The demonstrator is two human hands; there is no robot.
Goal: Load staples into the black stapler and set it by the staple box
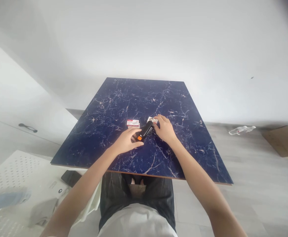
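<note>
A black stapler (147, 129) with an orange end lies at a slant between my hands, over the front half of the blue marbled table (124, 95). My left hand (127, 141) curls around its near, orange end, with the thumb below and the fingers partly behind it. At the far end, a small white printed card or box (152, 120) shows beside the stapler. My right hand (165, 129) has its fingertips and thumb on the right edge of that white piece. Just left of the stapler sits a small red-and-white box (133, 123).
To the left stands a white perforated surface (17, 168) bearing a dark flat object (71, 178) and a clear plastic item (8, 199). Plastic bottles (242, 130) and a cardboard box (283, 141) lie on the floor at right. A wall is behind the table.
</note>
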